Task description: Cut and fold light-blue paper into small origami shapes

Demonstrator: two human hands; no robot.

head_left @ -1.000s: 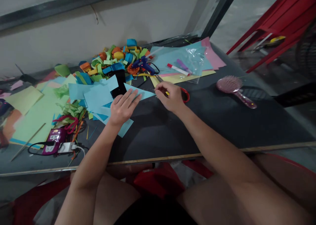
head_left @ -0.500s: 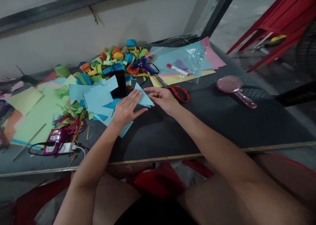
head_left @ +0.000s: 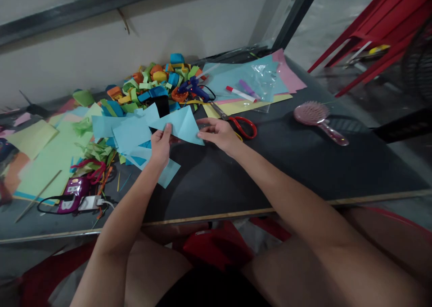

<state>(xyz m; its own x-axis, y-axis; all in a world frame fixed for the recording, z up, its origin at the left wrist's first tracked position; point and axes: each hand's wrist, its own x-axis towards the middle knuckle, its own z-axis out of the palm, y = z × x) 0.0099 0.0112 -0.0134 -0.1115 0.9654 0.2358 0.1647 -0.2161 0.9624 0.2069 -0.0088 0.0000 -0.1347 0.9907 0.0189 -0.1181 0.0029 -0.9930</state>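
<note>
A light-blue paper piece, creased down its face, hangs between two hands just above the dark tabletop. Half a second ago it lies as a compact folded triangle beneath a flattened palm; now it is spread wider, its crease line showing. The change suggests the fold has been pressed in and is being opened out, with shaping still unfinished.

The left hand has drawn in from its flat press, thumb closed over the paper's left part, the other fingers largely hidden behind. The right hand, partly curled, appears to pinch the right edge lightly between thumb and fingers.

Loose light-blue sheets lie to the left, red-handled scissors just beyond the right hand. Farther back sit a blue glue gun and a heap of colored paper pieces; a pink hairbrush rests well apart at right.
</note>
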